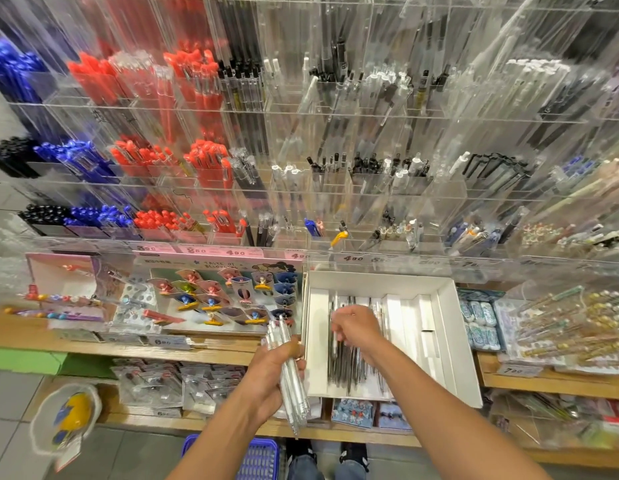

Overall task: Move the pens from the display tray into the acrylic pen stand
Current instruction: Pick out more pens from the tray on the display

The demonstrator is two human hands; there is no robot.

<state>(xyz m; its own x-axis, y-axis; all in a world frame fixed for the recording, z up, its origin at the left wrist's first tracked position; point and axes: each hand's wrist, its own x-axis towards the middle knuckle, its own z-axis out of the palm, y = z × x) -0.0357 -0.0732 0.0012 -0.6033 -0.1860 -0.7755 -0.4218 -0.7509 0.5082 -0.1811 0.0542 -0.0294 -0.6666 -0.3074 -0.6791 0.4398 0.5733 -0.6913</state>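
A white display tray (453,327) sits on the wooden shelf in front of me, with several clear pens (353,368) lying lengthwise in its left half. My left hand (270,379) grips a bundle of clear white pens (292,382), held just left of the tray. Inside the tray my right hand (353,327) is over the loose pens, its fingers curled round a few of them. Above the shelf rises the tiered acrylic pen stand (335,188), whose compartments hold blue, red, black and clear pens.
Novelty pen packs (232,296) stand left of the tray, and erasers (481,323) and decorated pens (571,327) lie to its right. Price labels (211,251) run along the stand's front edge. A blue basket (256,459) sits on the floor by my feet.
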